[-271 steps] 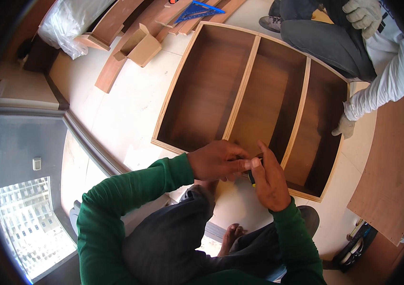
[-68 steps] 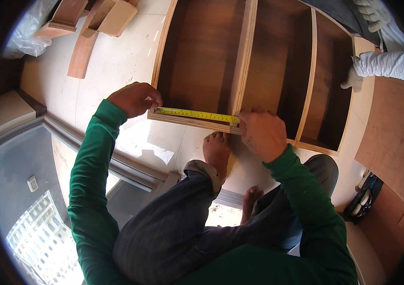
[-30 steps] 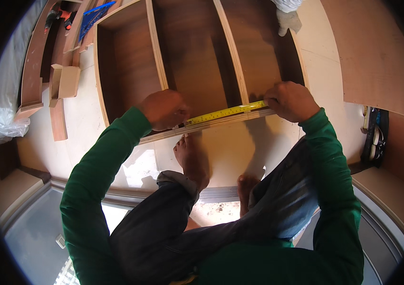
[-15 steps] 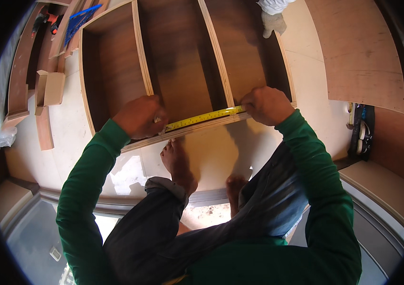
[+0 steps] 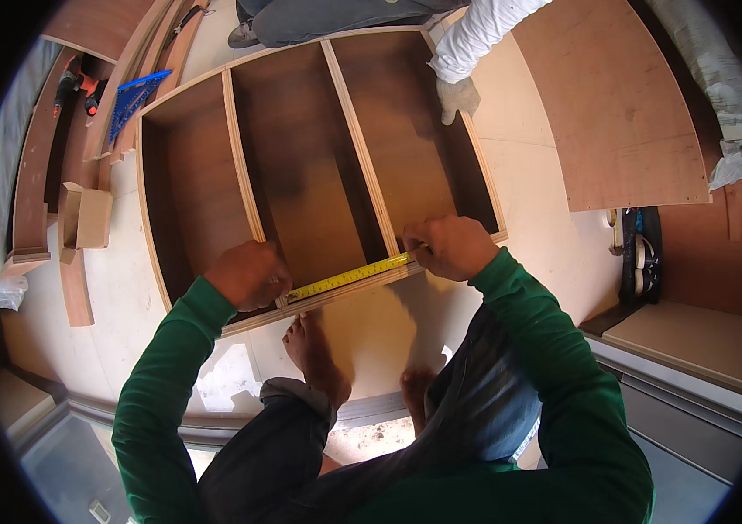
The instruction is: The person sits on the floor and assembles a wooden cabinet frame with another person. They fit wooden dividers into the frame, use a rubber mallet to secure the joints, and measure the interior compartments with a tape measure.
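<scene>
A shallow wooden cabinet carcass [image 5: 355, 138] lies on the floor in front of me, split by two dividers into three compartments. A yellow tape measure [image 5: 349, 277] is stretched along its near edge, across the middle compartment. My left hand [image 5: 247, 275] is closed at the tape's left end, by the left divider. With bent fingers, my right hand [image 5: 453, 248] grips the tape near the right divider; the tape's case is not visible. A co-worker's gloved hand [image 5: 457, 99] rests on the carcass's right side.
At the left lie wooden boards [image 5: 32, 166], a cordless drill [image 5: 79, 86], a blue set square [image 5: 133, 103] and a small open cardboard box [image 5: 87, 217]. A large plywood sheet [image 5: 611, 105] is at the right, with shoes [image 5: 644, 266] below it. The co-worker's legs [image 5: 336, 19] are at the far side.
My view has tilted up, so the carcass sits lower and the co-worker's legs show. Both my hands keep the tape stretched along the near edge.
</scene>
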